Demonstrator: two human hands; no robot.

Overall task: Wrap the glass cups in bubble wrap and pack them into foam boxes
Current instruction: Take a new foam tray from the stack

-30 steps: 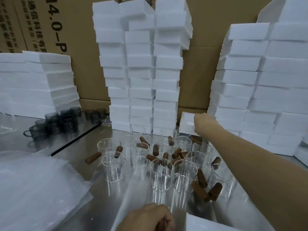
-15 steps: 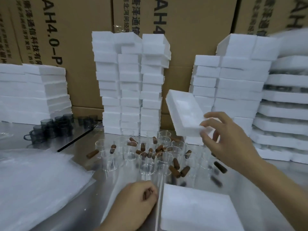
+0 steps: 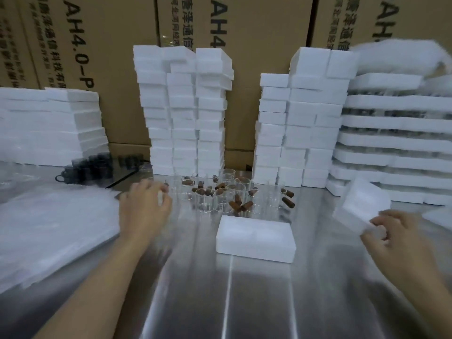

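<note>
Several clear glass cups (image 3: 205, 200) with brown handles stand in a cluster at the middle of the steel table (image 3: 244, 302). My left hand (image 3: 144, 209) is at the cluster's left edge, with its fingers curled round a pale, blurred thing that looks like a glass cup. A white foam box (image 3: 255, 237) lies flat in front of the cups. To the right, my right hand (image 3: 393, 236) pinches the near corner of a second foam piece (image 3: 364, 204), tilted and blurred, just above the table. A pile of bubble wrap sheets (image 3: 49, 228) lies at the left.
Tall stacks of foam boxes (image 3: 186, 111) stand behind the cups, with more stacks on the right (image 3: 300, 123) and far left (image 3: 49, 126). Dark tinted cups (image 3: 90, 167) sit at the back left. Cardboard cartons (image 3: 244, 33) form the back wall.
My right hand has carried the foam piece from above the cups down to the right. My left hand has moved up and left, from the near edge to the cups' left side.
</note>
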